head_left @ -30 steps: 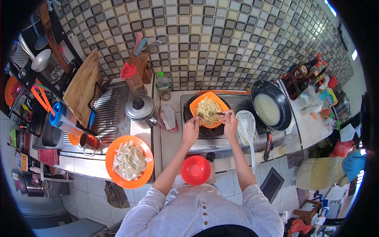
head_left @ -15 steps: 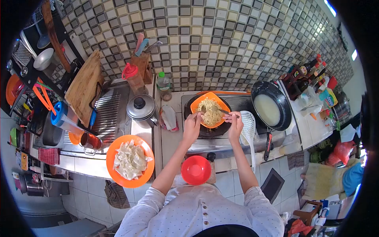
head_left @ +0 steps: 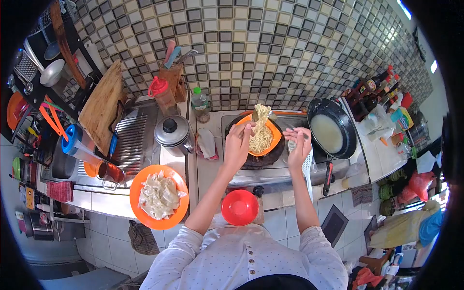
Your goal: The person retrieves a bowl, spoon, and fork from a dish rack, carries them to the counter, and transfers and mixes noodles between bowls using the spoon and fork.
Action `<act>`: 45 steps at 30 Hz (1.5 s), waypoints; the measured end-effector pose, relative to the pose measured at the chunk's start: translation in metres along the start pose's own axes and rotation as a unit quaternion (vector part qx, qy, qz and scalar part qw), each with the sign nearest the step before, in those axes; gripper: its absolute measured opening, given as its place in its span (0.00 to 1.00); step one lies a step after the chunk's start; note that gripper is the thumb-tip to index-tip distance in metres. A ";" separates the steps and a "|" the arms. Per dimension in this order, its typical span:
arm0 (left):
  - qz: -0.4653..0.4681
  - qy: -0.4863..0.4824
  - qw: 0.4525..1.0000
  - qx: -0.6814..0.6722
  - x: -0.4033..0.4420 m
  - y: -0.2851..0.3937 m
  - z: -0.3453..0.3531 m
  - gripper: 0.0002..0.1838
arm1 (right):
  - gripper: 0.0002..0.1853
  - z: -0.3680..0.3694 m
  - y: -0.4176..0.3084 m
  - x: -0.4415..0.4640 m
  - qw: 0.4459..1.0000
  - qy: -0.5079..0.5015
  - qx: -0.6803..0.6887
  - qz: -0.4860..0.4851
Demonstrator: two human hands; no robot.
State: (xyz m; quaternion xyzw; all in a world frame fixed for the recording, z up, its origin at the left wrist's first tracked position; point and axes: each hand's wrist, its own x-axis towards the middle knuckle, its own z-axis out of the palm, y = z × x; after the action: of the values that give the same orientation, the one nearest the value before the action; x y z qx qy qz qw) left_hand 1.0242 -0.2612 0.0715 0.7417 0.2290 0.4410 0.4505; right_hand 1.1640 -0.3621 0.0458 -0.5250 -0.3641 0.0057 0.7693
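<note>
Noodles (head_left: 261,138) fill an orange square bowl (head_left: 276,131) that stands on the dark stove burner. My left hand (head_left: 239,140) is closed round a spoon at the bowl's left side, and a clump of noodles is raised above the bowl's far edge. To the right of the bowl, my right hand (head_left: 299,145) grips a fork, its tines pointing left and up. Under that hand lies a white slotted ladle (head_left: 308,169), partly hidden.
A black pan (head_left: 342,140) with pale liquid sits on the right burner. Nearer me are a red bowl (head_left: 240,208) and an orange plate (head_left: 181,205) of whitish pieces. A lidded pot (head_left: 173,137) stands left. Another person (head_left: 406,229) is at the far right.
Some noodles have risen from the bowl. My left hand has moved up slightly, and my right hand has shifted right, away from the bowl. The other person at the right has shifted.
</note>
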 end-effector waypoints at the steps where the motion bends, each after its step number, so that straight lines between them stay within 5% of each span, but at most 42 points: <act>1: 0.000 -0.001 1.000 0.000 0.002 0.004 -0.001 0.15 | 0.11 0.001 -0.004 0.002 1.000 0.001 0.000 0.000; 12: 0.092 0.041 0.994 -0.030 0.021 0.047 -0.012 0.13 | 0.11 0.010 -0.045 0.025 0.998 0.028 0.028 -0.048; 45: 0.039 0.009 0.996 -0.084 -0.086 0.074 -0.055 0.12 | 0.10 -0.024 -0.083 -0.058 0.990 0.080 0.113 -0.031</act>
State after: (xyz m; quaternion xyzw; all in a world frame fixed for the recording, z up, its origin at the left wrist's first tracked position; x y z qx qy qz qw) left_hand 0.9288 -0.3347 0.1085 0.7053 0.1665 0.4827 0.4917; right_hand 1.1041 -0.4414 0.0760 -0.4219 -0.3143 -0.0192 0.8502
